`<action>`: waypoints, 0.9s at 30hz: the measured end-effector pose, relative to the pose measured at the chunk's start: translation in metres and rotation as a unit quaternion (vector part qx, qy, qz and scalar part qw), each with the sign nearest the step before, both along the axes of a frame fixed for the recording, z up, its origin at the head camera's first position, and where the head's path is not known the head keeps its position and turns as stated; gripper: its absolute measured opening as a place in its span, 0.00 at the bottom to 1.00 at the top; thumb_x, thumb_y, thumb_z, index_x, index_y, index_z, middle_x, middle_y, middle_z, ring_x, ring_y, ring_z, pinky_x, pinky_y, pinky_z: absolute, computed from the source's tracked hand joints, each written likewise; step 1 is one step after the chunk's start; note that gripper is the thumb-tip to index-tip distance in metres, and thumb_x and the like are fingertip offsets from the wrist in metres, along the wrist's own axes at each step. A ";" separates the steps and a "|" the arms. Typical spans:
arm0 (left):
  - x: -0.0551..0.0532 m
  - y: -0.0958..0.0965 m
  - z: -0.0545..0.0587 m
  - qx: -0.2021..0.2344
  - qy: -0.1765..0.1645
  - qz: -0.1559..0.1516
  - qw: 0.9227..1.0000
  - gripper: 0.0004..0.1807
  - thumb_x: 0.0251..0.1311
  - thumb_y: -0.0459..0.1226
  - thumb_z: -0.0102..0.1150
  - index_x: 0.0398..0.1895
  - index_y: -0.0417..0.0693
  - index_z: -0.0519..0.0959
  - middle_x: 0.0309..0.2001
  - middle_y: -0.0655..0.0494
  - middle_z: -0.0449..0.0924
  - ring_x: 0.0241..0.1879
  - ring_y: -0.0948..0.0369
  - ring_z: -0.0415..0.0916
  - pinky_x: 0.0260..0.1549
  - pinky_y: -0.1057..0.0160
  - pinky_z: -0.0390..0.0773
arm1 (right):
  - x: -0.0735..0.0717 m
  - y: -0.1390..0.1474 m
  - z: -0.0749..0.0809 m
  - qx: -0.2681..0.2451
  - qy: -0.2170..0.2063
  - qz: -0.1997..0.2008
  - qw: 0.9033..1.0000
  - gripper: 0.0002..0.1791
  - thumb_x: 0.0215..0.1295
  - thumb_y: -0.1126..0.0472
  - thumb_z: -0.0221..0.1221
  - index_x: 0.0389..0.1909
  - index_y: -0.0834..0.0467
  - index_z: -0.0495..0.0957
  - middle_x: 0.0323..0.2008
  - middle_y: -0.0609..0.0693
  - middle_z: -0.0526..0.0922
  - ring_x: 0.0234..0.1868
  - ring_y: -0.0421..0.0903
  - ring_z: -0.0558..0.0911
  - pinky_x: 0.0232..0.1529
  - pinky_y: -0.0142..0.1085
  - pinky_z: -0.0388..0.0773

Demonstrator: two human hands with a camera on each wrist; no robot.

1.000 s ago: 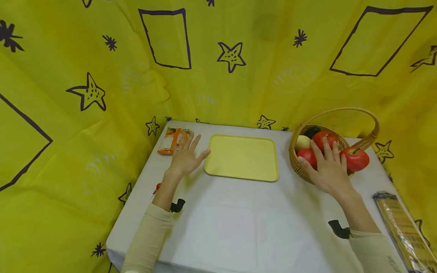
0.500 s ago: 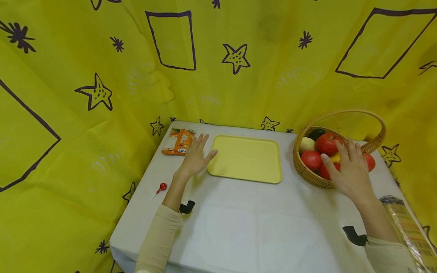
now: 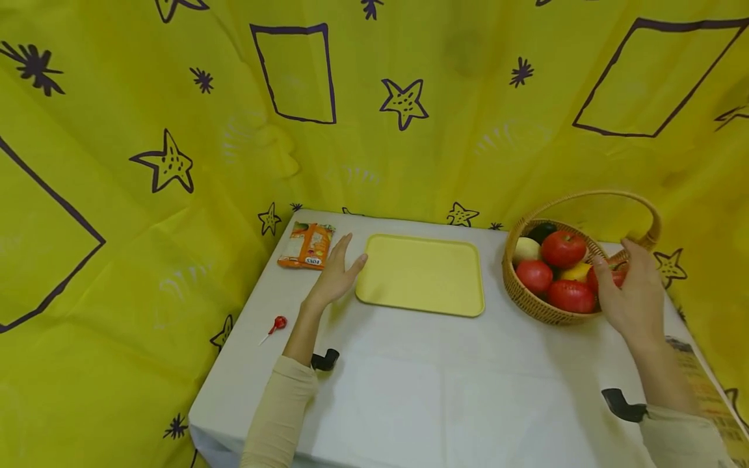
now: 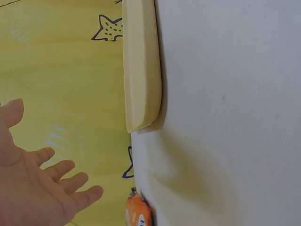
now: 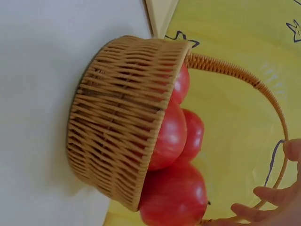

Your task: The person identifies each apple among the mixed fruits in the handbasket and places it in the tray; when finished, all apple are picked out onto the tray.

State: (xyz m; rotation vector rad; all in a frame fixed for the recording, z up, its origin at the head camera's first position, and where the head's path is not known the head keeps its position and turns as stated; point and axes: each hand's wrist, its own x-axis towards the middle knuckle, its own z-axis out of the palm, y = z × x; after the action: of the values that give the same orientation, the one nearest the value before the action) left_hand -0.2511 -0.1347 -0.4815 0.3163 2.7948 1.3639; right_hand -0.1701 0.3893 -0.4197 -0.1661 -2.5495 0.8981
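In the head view my right hand hovers at the right side of a wicker basket, close to its arched handle. Its thumb and fingers are spread apart and grip nothing. Red fruits fill the basket, along with a yellow fruit, a pale round one and a dark one. The right wrist view shows my fingers near the handle; contact is unclear. My left hand is held above the table, by the left edge of a yellow tray, with fingers extended and nothing held.
An orange snack packet lies at the back left. A red lollipop rests left of my left forearm. Partly behind my right forearm lies a long wrapped package. A yellow patterned curtain encloses the white table.
My right hand has drawn back from over the fruits to the basket's right side, uncovering the fruits. The left hand has shifted slightly, uncovering the snack packet and the lollipop.
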 end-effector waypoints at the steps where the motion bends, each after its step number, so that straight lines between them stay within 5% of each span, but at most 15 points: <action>1: -0.001 0.000 -0.002 0.012 -0.004 0.004 1.000 0.45 0.76 0.62 0.44 0.86 0.54 0.44 0.85 0.48 0.42 0.83 0.47 0.38 0.79 0.36 0.48 | -0.001 0.003 0.000 -0.010 -0.009 -0.011 1.000 0.37 0.80 0.50 0.48 0.81 0.65 0.53 0.77 0.74 0.55 0.75 0.76 0.55 0.74 0.73 0.49; 7: -0.004 0.000 -0.015 0.072 -0.038 0.025 0.996 0.44 0.77 0.60 0.45 0.86 0.51 0.46 0.83 0.41 0.46 0.81 0.41 0.44 0.78 0.34 0.50 | -0.005 0.021 -0.003 -0.046 -0.060 -0.058 0.995 0.37 0.80 0.50 0.45 0.80 0.68 0.54 0.70 0.79 0.64 0.70 0.77 0.62 0.67 0.71 0.60; 11: -0.003 0.001 -0.020 0.136 -0.076 0.023 0.988 0.45 0.77 0.60 0.46 0.86 0.50 0.46 0.83 0.41 0.47 0.82 0.42 0.44 0.78 0.36 0.49 | -0.004 0.033 -0.001 -0.063 -0.090 -0.083 0.990 0.37 0.80 0.48 0.44 0.80 0.67 0.55 0.68 0.78 0.69 0.65 0.77 0.70 0.50 0.44 0.74; 14: -0.004 0.001 -0.024 0.185 -0.108 0.024 0.976 0.45 0.76 0.60 0.46 0.86 0.50 0.45 0.83 0.41 0.47 0.82 0.42 0.45 0.79 0.37 0.49 | -0.004 0.041 0.002 -0.103 -0.129 -0.092 0.982 0.40 0.80 0.44 0.44 0.82 0.64 0.51 0.71 0.78 0.65 0.45 0.57 0.88 0.32 0.28 0.76; 15: -0.005 0.001 -0.026 0.199 -0.118 0.026 0.972 0.45 0.77 0.60 0.46 0.86 0.50 0.45 0.82 0.41 0.48 0.81 0.43 0.46 0.79 0.38 0.50 | -0.004 0.044 0.003 -0.128 -0.138 -0.092 0.978 0.41 0.79 0.44 0.45 0.83 0.63 0.50 0.72 0.78 0.63 0.37 0.48 0.88 0.26 0.26 0.77; 18: -0.007 0.002 -0.031 0.241 -0.144 0.037 0.959 0.43 0.78 0.58 0.46 0.85 0.49 0.46 0.80 0.41 0.54 0.80 0.45 0.52 0.79 0.44 0.56 | -0.006 0.050 0.003 -0.219 -0.157 -0.094 0.958 0.43 0.77 0.45 0.52 0.84 0.58 0.49 0.58 0.63 0.81 0.20 0.24 0.78 0.18 0.32 0.84; 20: -0.008 0.004 -0.033 0.271 -0.162 0.050 0.947 0.42 0.78 0.56 0.47 0.85 0.49 0.48 0.79 0.42 0.57 0.78 0.47 0.56 0.78 0.48 0.60 | -0.008 0.054 0.002 -0.274 -0.160 -0.093 0.944 0.44 0.75 0.48 0.57 0.84 0.55 0.49 0.42 0.45 0.82 0.21 0.23 0.78 0.19 0.35 0.85; 22: -0.008 0.005 -0.035 0.298 -0.176 0.062 0.936 0.40 0.78 0.54 0.48 0.85 0.49 0.49 0.78 0.43 0.59 0.76 0.49 0.60 0.76 0.51 0.63 | -0.010 0.057 0.001 -0.313 -0.163 -0.092 0.931 0.45 0.73 0.50 0.62 0.84 0.53 0.51 0.37 0.34 0.71 0.23 0.24 0.80 0.19 0.37 0.86; 27: -0.011 0.009 -0.040 0.350 -0.198 0.071 0.913 0.38 0.79 0.48 0.50 0.84 0.47 0.51 0.77 0.41 0.62 0.74 0.49 0.64 0.76 0.52 0.64 | -0.013 0.062 0.002 -0.387 -0.160 -0.081 0.904 0.48 0.69 0.52 0.67 0.84 0.50 0.52 0.45 0.45 0.68 0.23 0.29 0.82 0.19 0.40 0.86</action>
State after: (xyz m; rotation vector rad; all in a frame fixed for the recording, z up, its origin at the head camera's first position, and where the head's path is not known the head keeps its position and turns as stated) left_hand -0.2621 -0.1258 -0.5216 -0.1595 1.9570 2.1406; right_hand -0.1826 0.4517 -0.4182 -0.8022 -2.2402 1.8935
